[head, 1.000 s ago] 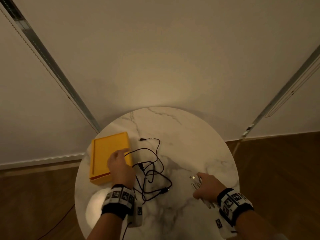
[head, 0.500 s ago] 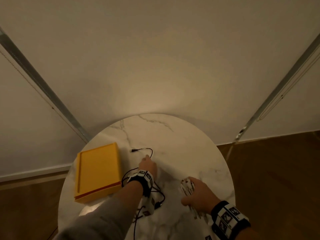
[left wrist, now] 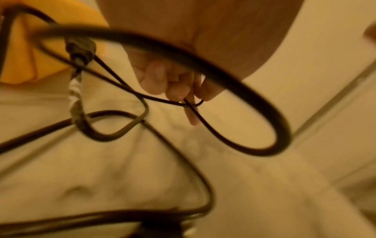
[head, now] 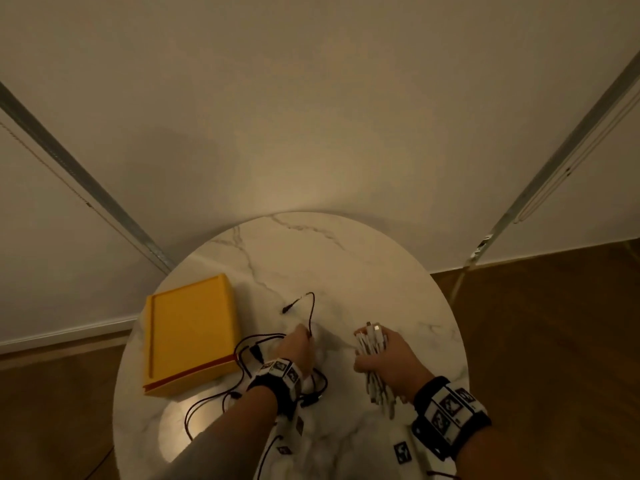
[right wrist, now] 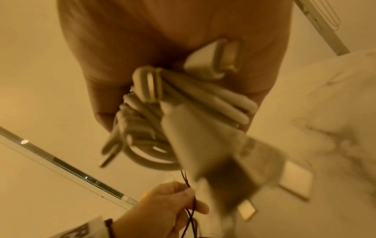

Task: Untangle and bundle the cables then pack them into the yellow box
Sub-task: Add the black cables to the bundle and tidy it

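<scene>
A yellow box [head: 192,332] lies closed at the left of the round marble table [head: 363,265]. A thin black cable [head: 311,308] sprawls in loose loops [left wrist: 223,90] across the table's middle, one plug end pointing left. My left hand [head: 299,344] pinches this black cable [right wrist: 190,207] between thumb and fingers [left wrist: 179,90], just right of the box. My right hand [head: 388,355] grips a coiled bundle of white cables [head: 372,341] with its connectors [right wrist: 213,62] sticking out, held a little above the table's right half.
The table stands against a pale wall, with wooden floor [head: 554,341] on both sides. Metal rails [head: 86,188] run diagonally on the wall at left and right. More black cable trails off the near table edge [head: 188,420].
My left hand left the box, reached to the black cable and now pinches it, lifting a strand. My right hand raised the white bundle and moved slightly left.
</scene>
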